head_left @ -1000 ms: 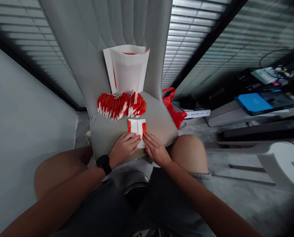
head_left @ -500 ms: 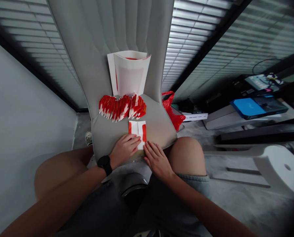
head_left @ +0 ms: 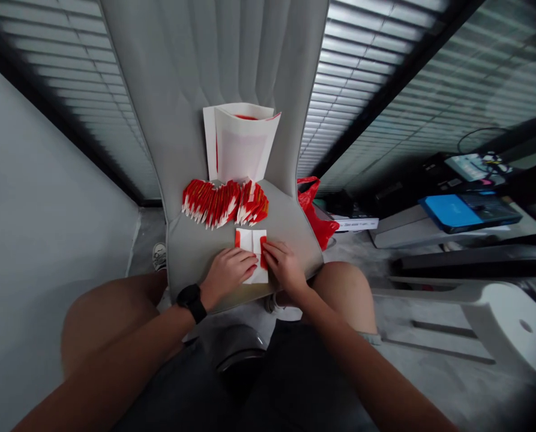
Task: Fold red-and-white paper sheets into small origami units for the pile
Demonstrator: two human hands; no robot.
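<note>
A white paper with red edges and creases lies flat near the front of the grey chair seat. My left hand, with a black watch on the wrist, rests on its left part, fingers stretched side by side. At the right red edge is my right hand, its fingers bent and touching the paper; whether they pinch it is too small to tell. Behind the sheet stands a row of folded red and white packets, with a smaller group at its right.
An open white paper bag leans on the chair back. A red plastic bag hangs or lies right of the seat. Further right are a white stool and a blue object on a box.
My right hand has moved up along the paper's right edge, and its fingers have bent. My left hand stays on the sheet. The view has shifted slightly.
</note>
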